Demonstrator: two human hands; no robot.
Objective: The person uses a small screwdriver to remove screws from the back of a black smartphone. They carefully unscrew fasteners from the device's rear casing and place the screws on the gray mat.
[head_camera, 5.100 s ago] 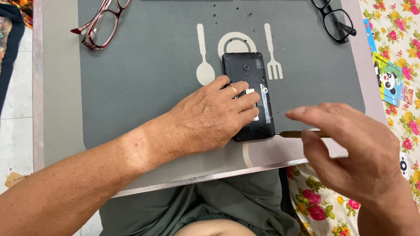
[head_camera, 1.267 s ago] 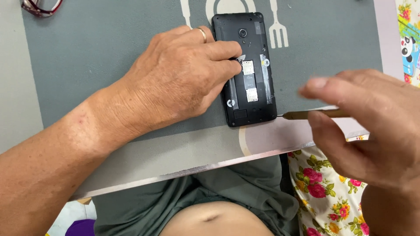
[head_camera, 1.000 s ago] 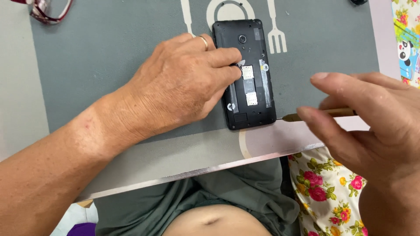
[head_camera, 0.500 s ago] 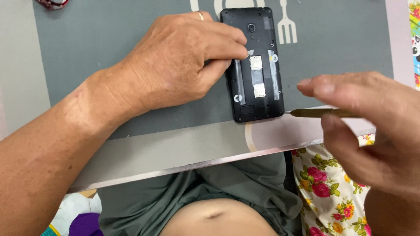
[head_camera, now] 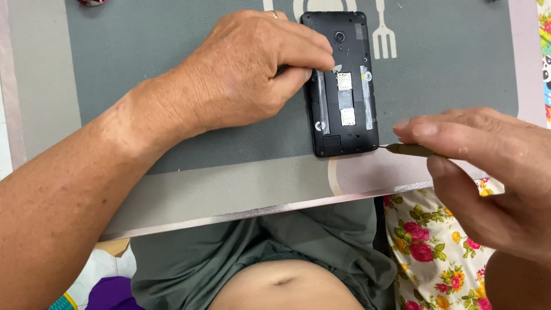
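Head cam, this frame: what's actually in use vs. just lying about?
In use:
- black phone with its back cover off, held down by the left hand
- thin screwdriver, tip at the phone's lower right corner, pinched in the right hand
- grey placemat under the phone

Lying about:
- floral cloth
- reddish object at the mat's top edge, mostly cut off

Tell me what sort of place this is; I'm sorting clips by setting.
Probably a home table used for small repairs: a grey placemat with cutlery shapes, a floral cloth, and an opened phone steadied by the left hand.
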